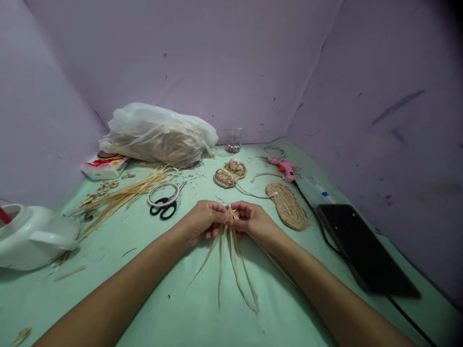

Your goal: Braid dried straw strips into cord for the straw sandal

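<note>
Several pale, flat straw strips (233, 262) fan down toward me from a gathered top end. My left hand (208, 219) pinches them there from the left, its thumb and fingers closed. From the other side, my right hand (251, 219) also grips the bunch near its top, with the thumb pressed on the strips. The two hands nearly touch, and the exact finger contact is partly hidden. Beyond them lie a braided straw piece with two rounded lobes (229, 174) and a sole-shaped coiled straw piece (288, 207), joined by a thin cord.
Black-handled scissors (163, 208) lie under a pale ring (164, 194) on the left, beside loose straw (133, 190). At the back are a plastic bag (162, 135) and a cup of beads (233, 144). On the right, a pink glue gun (284, 167) and a dark phone (365, 246) rest.
</note>
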The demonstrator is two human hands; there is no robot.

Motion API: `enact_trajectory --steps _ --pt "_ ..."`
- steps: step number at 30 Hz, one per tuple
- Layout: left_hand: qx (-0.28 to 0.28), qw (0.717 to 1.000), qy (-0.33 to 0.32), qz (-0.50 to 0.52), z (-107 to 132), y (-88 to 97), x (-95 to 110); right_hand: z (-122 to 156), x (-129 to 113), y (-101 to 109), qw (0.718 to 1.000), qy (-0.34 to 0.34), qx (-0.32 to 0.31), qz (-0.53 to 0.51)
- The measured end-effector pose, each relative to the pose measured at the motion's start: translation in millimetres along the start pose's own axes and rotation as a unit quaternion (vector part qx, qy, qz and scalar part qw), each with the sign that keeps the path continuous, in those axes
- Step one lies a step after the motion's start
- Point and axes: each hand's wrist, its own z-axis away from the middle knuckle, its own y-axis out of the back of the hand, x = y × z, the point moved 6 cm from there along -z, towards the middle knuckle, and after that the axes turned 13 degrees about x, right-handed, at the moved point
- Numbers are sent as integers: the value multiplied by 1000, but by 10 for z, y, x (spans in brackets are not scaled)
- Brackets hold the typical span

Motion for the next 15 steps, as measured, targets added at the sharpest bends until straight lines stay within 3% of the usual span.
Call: enact_trajectory --steps 8,15 --pt "44 998 -23 -37 -16 12 42 -14 1 -13 999 32 -8 34" --pt "47 998 -22 -32 -21 30 48 6 -40 15 999 33 0 41"
